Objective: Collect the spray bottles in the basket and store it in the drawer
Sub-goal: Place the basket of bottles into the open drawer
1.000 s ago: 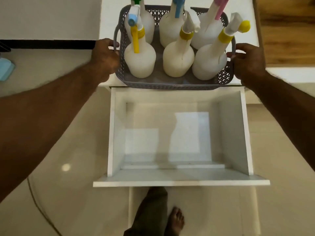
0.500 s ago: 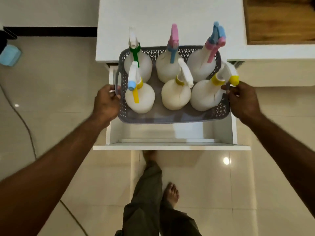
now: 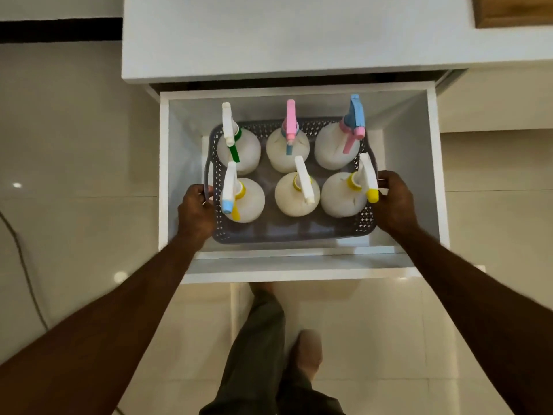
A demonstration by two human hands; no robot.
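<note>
A grey perforated basket sits low inside the open white drawer. It holds several white spray bottles in two rows, with green, pink, blue and yellow triggers. My left hand grips the basket's left handle. My right hand grips its right handle. Both hands reach down inside the drawer walls. Whether the basket rests on the drawer bottom I cannot tell.
The white cabinet top lies above the drawer, with a wooden panel at the far right. Glossy tiled floor surrounds the cabinet. A thin cable runs along the left floor. My legs and a bare foot stand below the drawer front.
The basket has come off the cabinet top, moved toward me and gone down into the open drawer. Both hands kept hold of its handles throughout.
</note>
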